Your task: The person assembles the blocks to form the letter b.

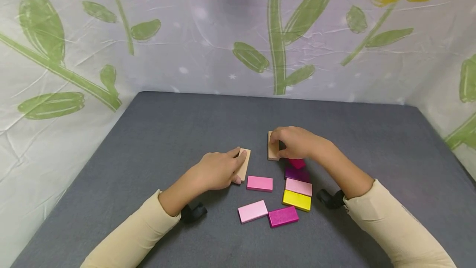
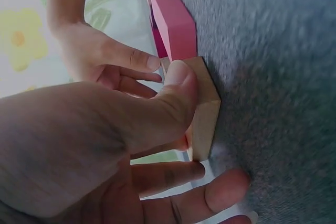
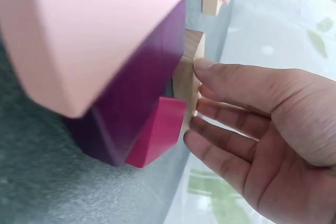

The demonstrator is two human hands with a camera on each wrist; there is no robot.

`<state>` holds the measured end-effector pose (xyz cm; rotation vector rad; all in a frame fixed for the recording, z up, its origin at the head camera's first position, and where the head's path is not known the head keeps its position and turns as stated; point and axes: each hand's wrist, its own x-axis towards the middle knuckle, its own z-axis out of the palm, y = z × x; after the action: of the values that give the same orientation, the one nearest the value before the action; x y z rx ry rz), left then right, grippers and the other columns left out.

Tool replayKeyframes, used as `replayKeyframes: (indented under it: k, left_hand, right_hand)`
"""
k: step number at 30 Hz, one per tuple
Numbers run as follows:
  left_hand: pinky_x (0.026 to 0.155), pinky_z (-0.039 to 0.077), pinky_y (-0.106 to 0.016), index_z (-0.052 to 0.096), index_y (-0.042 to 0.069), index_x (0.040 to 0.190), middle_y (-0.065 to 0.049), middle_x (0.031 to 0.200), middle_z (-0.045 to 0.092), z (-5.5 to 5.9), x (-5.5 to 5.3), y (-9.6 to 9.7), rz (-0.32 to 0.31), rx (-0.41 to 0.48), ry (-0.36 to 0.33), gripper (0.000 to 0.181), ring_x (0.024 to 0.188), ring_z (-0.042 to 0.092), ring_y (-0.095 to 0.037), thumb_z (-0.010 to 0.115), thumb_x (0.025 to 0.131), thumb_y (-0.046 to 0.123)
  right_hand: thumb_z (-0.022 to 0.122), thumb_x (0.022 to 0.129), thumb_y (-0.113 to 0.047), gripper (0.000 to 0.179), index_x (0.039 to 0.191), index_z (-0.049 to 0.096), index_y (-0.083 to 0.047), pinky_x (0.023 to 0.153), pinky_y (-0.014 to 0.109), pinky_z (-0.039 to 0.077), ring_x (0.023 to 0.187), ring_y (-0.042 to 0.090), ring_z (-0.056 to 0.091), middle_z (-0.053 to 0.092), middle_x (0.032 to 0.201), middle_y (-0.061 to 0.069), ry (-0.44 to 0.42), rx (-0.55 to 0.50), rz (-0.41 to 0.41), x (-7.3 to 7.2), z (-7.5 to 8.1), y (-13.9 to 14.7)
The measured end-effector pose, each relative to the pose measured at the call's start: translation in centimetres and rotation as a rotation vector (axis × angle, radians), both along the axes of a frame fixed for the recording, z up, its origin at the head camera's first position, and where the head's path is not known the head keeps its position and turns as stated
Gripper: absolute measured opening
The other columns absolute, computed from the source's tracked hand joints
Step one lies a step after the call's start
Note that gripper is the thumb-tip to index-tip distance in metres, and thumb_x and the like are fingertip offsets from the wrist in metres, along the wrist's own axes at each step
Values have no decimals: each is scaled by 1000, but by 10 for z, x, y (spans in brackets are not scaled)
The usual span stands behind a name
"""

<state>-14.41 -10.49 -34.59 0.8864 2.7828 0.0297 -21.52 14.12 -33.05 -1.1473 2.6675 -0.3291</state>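
Observation:
My left hand (image 1: 219, 171) pinches a plain wooden block (image 1: 243, 166) lying flat on the dark cloth, slightly tilted. In the left wrist view its thumb presses the near end of that wooden block (image 2: 205, 111), with fingers at the far side. My right hand (image 1: 297, 142) is at a second wooden block (image 1: 273, 148), further back and to the right, its thumb and fingertips bent against it. The right wrist view has the thumb at the edge of this wooden block (image 3: 186, 74), beside a magenta block (image 3: 157, 132).
Below the right hand, a purple block (image 1: 296, 174), a light pink block (image 1: 298, 187) and a yellow block (image 1: 296, 200) lie side by side. A pink block (image 1: 259, 183), a pale pink block (image 1: 253, 211) and a magenta-purple block (image 1: 283, 216) lie nearer. Flower-printed curtain (image 1: 208, 32) surrounds the table.

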Motion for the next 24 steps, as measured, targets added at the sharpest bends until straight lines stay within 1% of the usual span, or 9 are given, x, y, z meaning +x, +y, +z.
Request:
replayKeyframes:
  k: [6,11,13,17,21,24]
  left_hand:
    - [93,48,-56,41,9,153,-16,155,40,3,-11,5,45,10,-46,71,123,57,-40,67,95,40]
    - [97,46,-55,37,10,155,-15,157,37,2,-19,7,69,18,-65,71,128,54,-37,65,96,39]
    - [97,45,-55,36,10,156,-15,158,36,0,-22,7,75,22,-69,71,129,53,-37,65,97,38]
    - [98,45,-54,34,11,157,-13,157,37,1,-29,10,79,20,-77,71,129,52,-36,64,98,36]
    - [99,44,-54,33,11,157,-12,156,38,3,-34,15,77,-4,-80,71,131,51,-36,64,98,36]
    - [101,43,-53,32,11,157,-11,158,37,3,-39,18,84,-25,-87,72,133,49,-35,63,98,37]
  right_hand:
    - [78,85,-5,34,117,68,3,97,47,46,112,33,60,66,117,15,-27,5,-38,-13,2,-4]
    - [77,86,-4,34,117,67,4,97,47,46,112,33,60,66,116,16,-21,7,-44,-25,1,-9]
    - [77,86,-5,34,118,67,4,97,47,46,112,33,60,66,116,17,-16,13,-47,-30,1,-11]
    - [78,86,-5,34,118,68,4,97,47,46,114,34,60,66,118,17,-34,21,-76,-38,2,-15]
    - [78,85,-4,30,113,70,4,96,47,47,113,34,61,68,114,16,-28,28,-93,-46,2,-21]
    - [79,84,-3,29,112,71,4,96,47,47,112,34,62,69,113,16,-17,23,-94,-52,1,-24]
